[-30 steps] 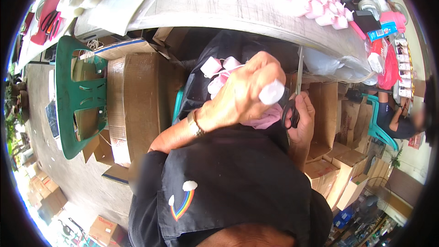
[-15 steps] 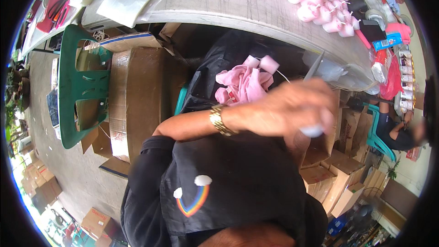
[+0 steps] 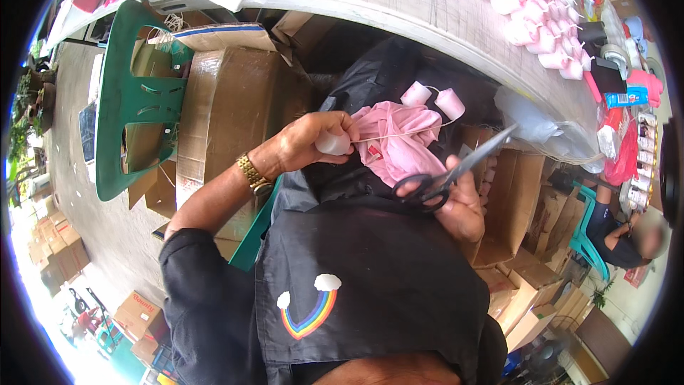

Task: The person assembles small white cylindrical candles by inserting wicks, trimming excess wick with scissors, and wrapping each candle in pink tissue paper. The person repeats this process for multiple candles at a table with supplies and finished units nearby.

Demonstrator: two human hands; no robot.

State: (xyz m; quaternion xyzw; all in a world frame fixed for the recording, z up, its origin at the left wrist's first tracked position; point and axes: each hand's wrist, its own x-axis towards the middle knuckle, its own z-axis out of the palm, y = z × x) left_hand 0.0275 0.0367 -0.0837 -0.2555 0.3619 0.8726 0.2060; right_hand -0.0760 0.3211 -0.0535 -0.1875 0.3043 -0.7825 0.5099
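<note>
Soft pink cloth, taut thread, scissors ready
Our left hand (image 3: 310, 144) pinches a small white spool (image 3: 333, 144) (light, rigid); our right hand (image 3: 456, 203) grips black-handled steel scissors (image 3: 456, 170) beside limp pink fabric (image 3: 395, 144)

This is looking like an open-air packing workshop or market stall. Rows of pink rolls (image 3: 529, 11) are lining the far edge of a long table (image 3: 370, 0), cardboard boxes (image 3: 228, 110) are crowding underneath, and a green plastic chair (image 3: 135, 100) is standing on concrete.

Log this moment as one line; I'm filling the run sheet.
left hand: holds white spool, thread taut | right hand: holds scissors | lap: pink cloth
</note>
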